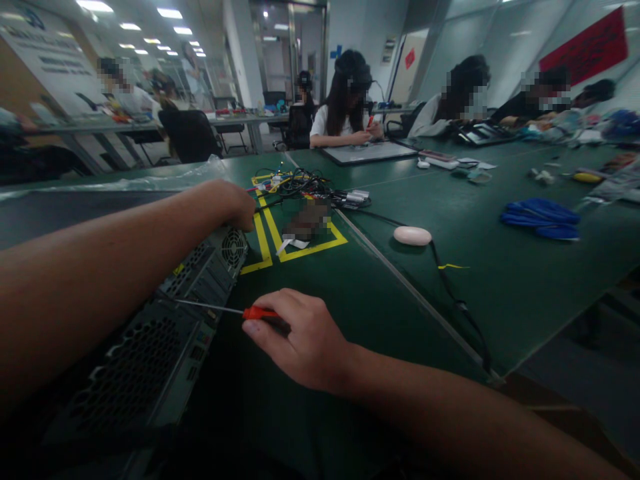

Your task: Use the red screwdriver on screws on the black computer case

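Note:
A screwdriver [257,313] with a red handle and a long metal shaft is gripped in my right hand [305,337]. Its shaft points left, and the tip meets the back panel of a computer case [200,287]. That case lies at the left, with honeycomb vents, ports and a round fan grille [233,247] on the panel. My left arm reaches across its top, and my left hand [235,200] is curled over the far end beside the fan grille. Its fingertips are mostly hidden.
Tangled cables [305,183] and a blurred dark object [307,220] lie by yellow tape [313,252] on the green table [380,300]. A pale oval object [413,235] and black cord sit rightward, blue gloves [540,217] beyond. Co-workers sit across, one [345,107] at a flat panel.

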`<state>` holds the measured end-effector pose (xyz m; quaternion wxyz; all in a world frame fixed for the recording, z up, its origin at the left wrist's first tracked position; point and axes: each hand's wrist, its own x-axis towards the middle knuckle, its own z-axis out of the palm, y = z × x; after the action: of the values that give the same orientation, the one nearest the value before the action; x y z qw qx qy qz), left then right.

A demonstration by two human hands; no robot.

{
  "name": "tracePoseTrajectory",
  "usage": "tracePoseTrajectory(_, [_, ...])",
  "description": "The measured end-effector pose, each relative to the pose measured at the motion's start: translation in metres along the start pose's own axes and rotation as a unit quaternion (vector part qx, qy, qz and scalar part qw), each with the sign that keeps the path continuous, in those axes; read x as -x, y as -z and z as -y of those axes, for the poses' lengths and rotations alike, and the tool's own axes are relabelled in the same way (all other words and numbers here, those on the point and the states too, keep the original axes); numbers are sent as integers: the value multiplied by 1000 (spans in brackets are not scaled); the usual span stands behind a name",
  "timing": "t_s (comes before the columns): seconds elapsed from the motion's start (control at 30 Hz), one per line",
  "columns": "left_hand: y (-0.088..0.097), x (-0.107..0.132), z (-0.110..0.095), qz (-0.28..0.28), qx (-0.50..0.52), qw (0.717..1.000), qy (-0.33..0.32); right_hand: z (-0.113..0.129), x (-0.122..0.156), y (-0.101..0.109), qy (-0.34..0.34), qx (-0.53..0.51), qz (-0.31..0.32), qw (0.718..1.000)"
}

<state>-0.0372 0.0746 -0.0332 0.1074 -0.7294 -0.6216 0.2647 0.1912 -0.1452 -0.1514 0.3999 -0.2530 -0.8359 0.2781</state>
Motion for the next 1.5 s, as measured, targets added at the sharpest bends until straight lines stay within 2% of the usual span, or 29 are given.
tracePoseTrajectory(0.1, [-2, -2, 1, -3, 8, 1000, 3, 0, 0, 0, -9, -10, 13, 1000])
tracePoseTrajectory(0.23, [-1, -2, 1, 6, 22, 1000, 13, -2, 1, -2, -4, -27, -1, 1000])
tracePoseTrajectory(0.47, [-3, -5, 3, -8, 22, 1000, -10, -1, -1, -2, -4, -8, 10, 1000])
tracePoseTrajectory(0.67, [4, 5, -2, 20, 15, 1000, 6, 1, -1, 1, -10, -10, 13, 1000])
tracePoseTrajectory(0.97, [1, 1, -1, -7, 64, 998, 15, 1, -1, 1, 0, -29, 8, 1000])
tracePoseTrajectory(1.2, [-1, -1, 1, 4, 11, 1000, -5, 2, -1, 1, -12, -20, 13, 1000])
tracePoseTrajectory(1.5, [-1, 0, -1, -4, 19, 1000, 11, -1, 1, -2, -5, -40, 3, 999])
